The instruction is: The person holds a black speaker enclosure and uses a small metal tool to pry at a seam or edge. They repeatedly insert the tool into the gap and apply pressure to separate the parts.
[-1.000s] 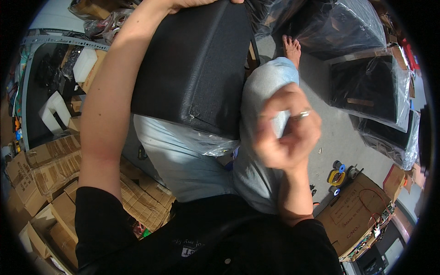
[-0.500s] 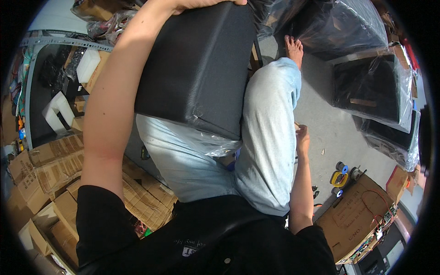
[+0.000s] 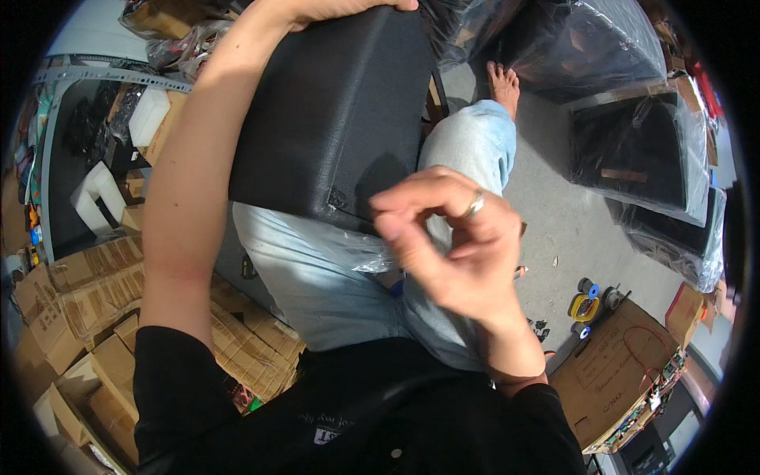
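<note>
Right hand: raised over the right knee, thumb and index finger curled to a narrow gap; cannot tell whether anything is pinched between them. Left hand: laid across the far end of the black box, touching it, partly cut off at the upper edge of view; cannot tell how tightly its fingers close.

Black box: largest item at hand, in front of the torso, near end above the pale jeans. Long axis runs away from the body, far end leaning slightly right. From the right hand, the box lies to the left and forward; its near right corner is just beside the fingertips. Contact there cannot be confirmed. Right hand is the nearer to this corner; left hand has the opposite end. No label seen on the visible faces.

Black shirt: small white lettering on the chest.

Plastic-wrapped box: right, on the grey floor, brown strip on its face.

Cardboard carton: lower right, dark printed lines on its panel.

Clear plastic sheet: under the box's near end.

Yellow container: near the carton, blue-rimmed spool beside it.

Silver ring: on a right-hand finger.
</note>
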Motion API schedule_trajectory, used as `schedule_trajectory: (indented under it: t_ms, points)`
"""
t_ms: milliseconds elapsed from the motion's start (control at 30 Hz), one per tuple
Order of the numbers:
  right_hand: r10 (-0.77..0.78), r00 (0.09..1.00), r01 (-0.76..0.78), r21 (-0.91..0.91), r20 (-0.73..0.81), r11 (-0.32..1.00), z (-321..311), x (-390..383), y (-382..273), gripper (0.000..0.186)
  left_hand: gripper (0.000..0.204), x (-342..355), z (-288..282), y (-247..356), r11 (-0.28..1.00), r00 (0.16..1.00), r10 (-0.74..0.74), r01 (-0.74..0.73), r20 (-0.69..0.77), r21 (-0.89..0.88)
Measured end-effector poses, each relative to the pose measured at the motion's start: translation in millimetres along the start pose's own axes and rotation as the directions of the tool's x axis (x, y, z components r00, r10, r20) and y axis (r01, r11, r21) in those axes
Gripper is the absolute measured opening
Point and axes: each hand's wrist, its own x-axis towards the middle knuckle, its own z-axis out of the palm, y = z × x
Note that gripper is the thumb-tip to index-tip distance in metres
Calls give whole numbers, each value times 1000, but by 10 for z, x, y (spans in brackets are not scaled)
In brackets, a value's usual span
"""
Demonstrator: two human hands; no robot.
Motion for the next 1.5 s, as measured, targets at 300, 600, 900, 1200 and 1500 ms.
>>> schedule_trajectory:
  t_ms: [300,600,900,1200,1500]
  points:
    - [-531,842,513,-447,96,733,215,190,94,24,65,-69,7,-24,1000,1000,6,-6,-22,10]
    - [-511,815,560,-595,271,576,127,263,-115,25,74,-54,7,-54,998,998,-7,10,-64,61]
    - [-641,694,675,-605,327,421,177,414,-97,19,76,-14,-10,-75,999,1000,13,-13,-7,33]
    - [-677,668,705,-553,308,444,173,423,20,15,79,-6,3,-96,998,998,43,-41,-45,56]
    - [-600,783,598,-466,164,652,98,316,110,18,74,-6,-4,-61,996,999,29,-26,-34,90]
